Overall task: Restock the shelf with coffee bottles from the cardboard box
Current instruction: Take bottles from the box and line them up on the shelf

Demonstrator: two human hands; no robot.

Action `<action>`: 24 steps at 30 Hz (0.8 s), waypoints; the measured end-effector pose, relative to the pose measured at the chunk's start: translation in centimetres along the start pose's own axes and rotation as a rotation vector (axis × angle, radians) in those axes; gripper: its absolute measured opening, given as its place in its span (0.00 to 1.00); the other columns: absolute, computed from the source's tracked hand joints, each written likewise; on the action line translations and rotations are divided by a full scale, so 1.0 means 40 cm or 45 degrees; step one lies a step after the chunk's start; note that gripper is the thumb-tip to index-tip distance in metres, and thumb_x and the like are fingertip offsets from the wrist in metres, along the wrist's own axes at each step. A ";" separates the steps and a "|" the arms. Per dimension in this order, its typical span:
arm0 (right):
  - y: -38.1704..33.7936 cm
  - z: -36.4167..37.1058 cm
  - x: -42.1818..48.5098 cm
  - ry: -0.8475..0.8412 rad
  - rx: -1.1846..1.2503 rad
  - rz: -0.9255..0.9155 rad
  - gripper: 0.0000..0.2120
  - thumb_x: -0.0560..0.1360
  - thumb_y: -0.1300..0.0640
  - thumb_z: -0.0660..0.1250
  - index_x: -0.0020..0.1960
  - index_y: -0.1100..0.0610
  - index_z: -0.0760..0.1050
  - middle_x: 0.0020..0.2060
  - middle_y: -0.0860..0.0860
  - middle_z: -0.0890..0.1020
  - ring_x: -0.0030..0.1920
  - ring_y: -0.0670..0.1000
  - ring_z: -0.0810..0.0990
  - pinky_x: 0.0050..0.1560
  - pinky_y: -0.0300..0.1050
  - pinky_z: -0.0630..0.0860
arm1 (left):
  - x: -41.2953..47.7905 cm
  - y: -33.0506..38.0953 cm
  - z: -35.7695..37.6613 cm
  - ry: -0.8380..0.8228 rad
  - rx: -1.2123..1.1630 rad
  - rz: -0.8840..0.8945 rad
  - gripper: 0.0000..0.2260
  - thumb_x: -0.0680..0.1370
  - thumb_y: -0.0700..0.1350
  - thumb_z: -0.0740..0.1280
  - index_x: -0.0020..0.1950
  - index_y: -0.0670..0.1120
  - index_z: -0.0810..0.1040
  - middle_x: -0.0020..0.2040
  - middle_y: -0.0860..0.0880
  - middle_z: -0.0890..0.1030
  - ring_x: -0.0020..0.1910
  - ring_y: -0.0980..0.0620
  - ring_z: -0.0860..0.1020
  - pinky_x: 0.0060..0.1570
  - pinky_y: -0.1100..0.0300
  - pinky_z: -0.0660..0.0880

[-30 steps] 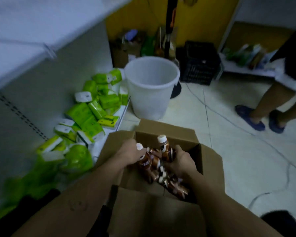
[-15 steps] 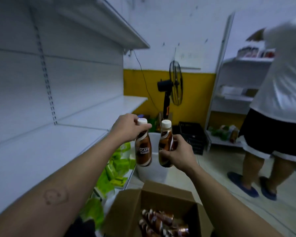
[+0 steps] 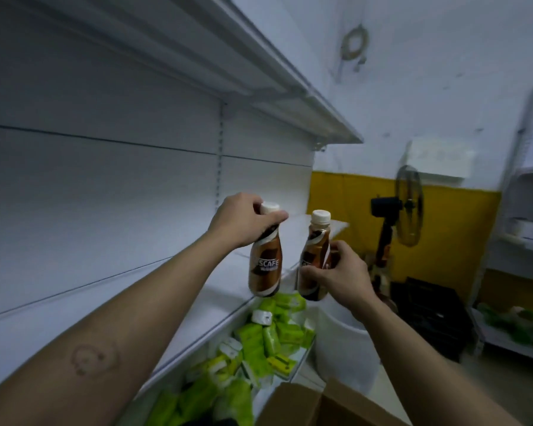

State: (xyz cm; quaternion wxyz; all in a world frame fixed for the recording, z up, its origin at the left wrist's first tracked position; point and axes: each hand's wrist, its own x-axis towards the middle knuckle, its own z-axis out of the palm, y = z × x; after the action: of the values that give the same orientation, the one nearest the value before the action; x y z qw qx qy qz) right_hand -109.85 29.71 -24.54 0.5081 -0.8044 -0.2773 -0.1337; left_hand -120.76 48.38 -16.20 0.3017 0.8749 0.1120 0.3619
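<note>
My left hand (image 3: 243,222) grips a brown coffee bottle (image 3: 265,265) by its neck, just under the white cap. My right hand (image 3: 339,272) holds a second brown coffee bottle (image 3: 316,259) around its lower body. Both bottles stand upright in the air at the front edge of the bare white middle shelf (image 3: 166,305), the left one partly over it. The cardboard box (image 3: 314,404) shows only its top flaps at the bottom edge; its contents are hidden.
Green and white packs (image 3: 259,342) are piled on the lowest shelf below the bottles. A white bucket (image 3: 345,342) stands under my right forearm. A black fan (image 3: 403,207) and black crate (image 3: 431,312) stand to the right. An upper shelf (image 3: 259,72) overhangs.
Both hands lifted the two bottles out of the box and carried them up and left toward the middle shelf. My view tilted upward, and the standing person left the frame.
</note>
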 end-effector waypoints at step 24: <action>-0.546 0.782 -0.296 -1.128 0.624 -0.386 0.24 0.62 0.51 0.81 0.54 0.49 0.74 0.43 0.44 0.83 0.38 0.42 0.79 0.35 0.33 0.69 | -0.442 -0.333 -0.743 0.374 0.836 -0.851 0.14 0.72 0.58 0.71 0.45 0.49 0.77 0.39 0.51 0.80 0.38 0.53 0.79 0.35 0.58 0.75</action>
State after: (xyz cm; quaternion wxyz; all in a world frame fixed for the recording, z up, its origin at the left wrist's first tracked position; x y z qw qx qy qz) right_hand -134.22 61.12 -28.21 0.4903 -0.5923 -0.6019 0.2159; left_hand -153.90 64.90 -17.80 0.0905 0.7798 0.5361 0.3103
